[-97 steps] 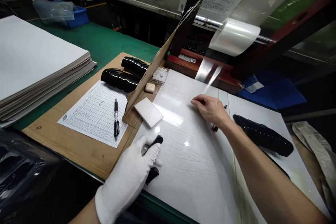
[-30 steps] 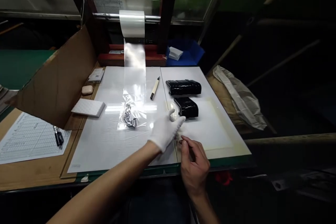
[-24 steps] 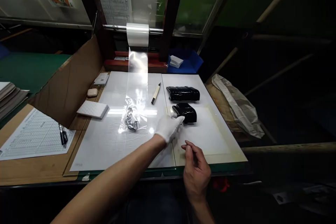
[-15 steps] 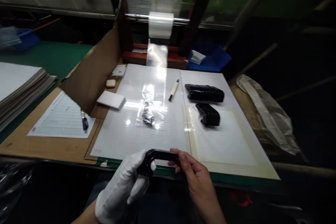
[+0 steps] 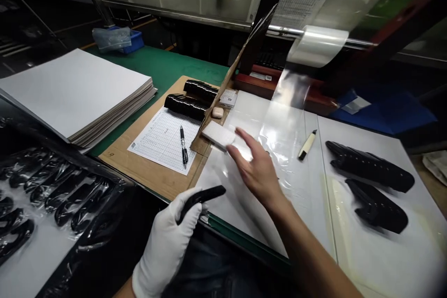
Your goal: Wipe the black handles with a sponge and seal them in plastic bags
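My left hand [image 5: 167,242], in a white glove, grips one end of a glossy black curved handle [image 5: 206,197], whose other end points right above the bench's front edge. Bare and with thumb and fingers spread, my right hand [image 5: 256,167] reaches over the white work surface. Its thumb and index fingertips are at the right end of a white textured block [image 5: 218,135]; whether they touch it I cannot tell. Behind this hand, clear plastic film [image 5: 279,121] runs down from a roll [image 5: 319,46], and the hand partly covers it.
Stacked black parts lie at right [image 5: 373,167] and beyond a cardboard divider [image 5: 240,56]. A cutter knife [image 5: 307,145] rests on the white surface. A pen [image 5: 183,146] lies on a printed form [image 5: 157,142]. Board sheets [image 5: 77,79] are piled at left, above wrapped black handles [image 5: 66,195].
My right hand has let go of the black handle and moved forward to the white block. My left hand keeps the handle, now turned. The view has swung left.
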Demonstrator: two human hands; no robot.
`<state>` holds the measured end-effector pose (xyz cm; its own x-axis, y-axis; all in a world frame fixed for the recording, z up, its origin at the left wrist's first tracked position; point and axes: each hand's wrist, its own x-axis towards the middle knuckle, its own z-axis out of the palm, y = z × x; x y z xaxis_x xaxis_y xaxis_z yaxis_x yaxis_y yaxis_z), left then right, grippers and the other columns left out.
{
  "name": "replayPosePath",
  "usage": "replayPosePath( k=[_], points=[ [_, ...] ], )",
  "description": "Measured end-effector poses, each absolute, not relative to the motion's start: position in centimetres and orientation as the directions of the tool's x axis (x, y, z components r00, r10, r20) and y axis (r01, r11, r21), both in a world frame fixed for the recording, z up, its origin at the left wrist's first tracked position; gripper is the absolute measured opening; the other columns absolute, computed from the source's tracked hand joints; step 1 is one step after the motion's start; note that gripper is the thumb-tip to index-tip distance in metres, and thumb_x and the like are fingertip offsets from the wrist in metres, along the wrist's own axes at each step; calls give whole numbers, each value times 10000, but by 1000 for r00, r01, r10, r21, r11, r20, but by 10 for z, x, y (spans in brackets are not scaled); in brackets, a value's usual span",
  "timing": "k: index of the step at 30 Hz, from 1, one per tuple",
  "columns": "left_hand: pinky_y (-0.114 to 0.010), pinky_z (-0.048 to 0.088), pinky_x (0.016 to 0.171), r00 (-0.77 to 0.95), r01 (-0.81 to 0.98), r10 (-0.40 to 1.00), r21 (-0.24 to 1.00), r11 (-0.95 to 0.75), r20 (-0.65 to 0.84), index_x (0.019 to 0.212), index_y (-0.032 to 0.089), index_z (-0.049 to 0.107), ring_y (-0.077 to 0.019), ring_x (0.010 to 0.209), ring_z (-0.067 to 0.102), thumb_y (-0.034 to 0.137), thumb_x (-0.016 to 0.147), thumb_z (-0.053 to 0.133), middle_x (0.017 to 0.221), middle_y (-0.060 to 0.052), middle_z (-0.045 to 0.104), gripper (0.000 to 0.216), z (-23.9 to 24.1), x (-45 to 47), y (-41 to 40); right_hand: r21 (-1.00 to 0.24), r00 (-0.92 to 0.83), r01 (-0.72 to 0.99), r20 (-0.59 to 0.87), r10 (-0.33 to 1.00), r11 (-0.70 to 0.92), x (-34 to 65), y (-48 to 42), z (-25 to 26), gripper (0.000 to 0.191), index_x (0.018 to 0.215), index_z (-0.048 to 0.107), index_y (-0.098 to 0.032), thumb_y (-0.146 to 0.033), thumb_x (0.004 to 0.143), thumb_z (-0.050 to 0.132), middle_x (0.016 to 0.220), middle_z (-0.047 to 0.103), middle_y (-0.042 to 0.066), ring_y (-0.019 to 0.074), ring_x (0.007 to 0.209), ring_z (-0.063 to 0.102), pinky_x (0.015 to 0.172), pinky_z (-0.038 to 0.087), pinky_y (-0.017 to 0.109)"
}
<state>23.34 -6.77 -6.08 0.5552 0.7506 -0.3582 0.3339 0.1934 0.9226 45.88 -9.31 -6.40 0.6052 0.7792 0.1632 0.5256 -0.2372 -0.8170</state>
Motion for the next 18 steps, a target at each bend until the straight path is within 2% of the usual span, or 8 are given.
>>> replayPosePath(
  k=[1, 2, 5, 8, 11, 13, 15, 18],
  points=[
    [-325, 549, 968, 541, 333, 776, 930, 156, -324, 1280, 272, 648, -230, 1061, 695, 481, 943, 625, 1175, -37, 740, 397, -61, 236, -65, -726, 551, 645, 228, 803, -237, 465, -66, -65, 626, 1513, 448, -232, -436, 958, 654, 1562, 444, 126, 333, 1459, 373, 1176, 319, 615],
    [-326, 550, 978, 537, 329, 794, 937, 115, -286, 1286, 282, 637, -223, 1071, 698, 463, 947, 624, 1193, -32, 736, 384, -62, 240, -64, -700, 517, 678, 237, 823, -224, 469, -44, -67, 598, 1465, 518, -229, -357, 918, 722, 1577, 421, 127, 353, 1475, 342, 1192, 270, 640],
    [-311, 550, 986, 554, 274, 826, 960, -61, -106, 1215, 276, 676, -203, 1058, 704, 383, 953, 635, 1169, -28, 741, 285, -67, 255, -67, -690, 414, 704, 208, 886, -167, 466, -30, -76, 365, 1266, 695, -256, -259, 904, 738, 1483, 547, 94, 330, 1363, 504, 1149, 386, 582],
    [-298, 548, 988, 577, 181, 812, 957, -228, 85, 1186, 250, 714, -199, 1047, 711, 283, 946, 653, 1145, -48, 752, 250, -76, 268, -75, -737, 462, 647, 177, 869, -194, 448, -88, -77, 376, 1388, 598, -293, -370, 1021, 563, 1509, 519, 81, 288, 1359, 526, 1049, 516, 521],
    [-268, 590, 852, 636, 155, 759, 940, -304, 140, 1164, 229, 743, -197, 888, 747, 261, 917, 691, 1010, -59, 788, 254, -80, 279, -86, -782, 668, 548, 195, 718, -298, 426, -170, -61, 382, 1414, 566, -338, -380, 1037, 526, 1456, 575, 58, 295, 1354, 541, 996, 561, 519],
    [-261, 601, 750, 712, 146, 688, 930, -336, 137, 1063, 220, 780, -191, 741, 741, 281, 941, 647, 894, -63, 794, 190, -79, 286, -93, -722, 618, 648, 314, 720, -241, 409, -209, -49, 417, 1424, 555, -366, -311, 1011, 571, 1465, 565, 52, 307, 1316, 572, 985, 565, 517],
    [-259, 600, 695, 775, 105, 613, 923, -369, 157, 938, 210, 795, -184, 650, 718, 292, 976, 570, 809, -67, 784, 242, -76, 293, -99, -615, 480, 775, 423, 768, -146, 394, -229, -41, 465, 1416, 568, -365, -219, 976, 603, 1490, 539, 68, 311, 1257, 605, 937, 578, 498],
    [-246, 598, 688, 807, 71, 557, 905, -419, 195, 876, 193, 782, -185, 671, 721, 277, 967, 566, 771, -67, 767, 249, -71, 299, -105, -561, 473, 808, 434, 767, -181, 385, -236, -39, 465, 1395, 597, -294, -127, 961, 584, 1464, 562, 112, 287, 1178, 627, 876, 592, 450]
  ],
)
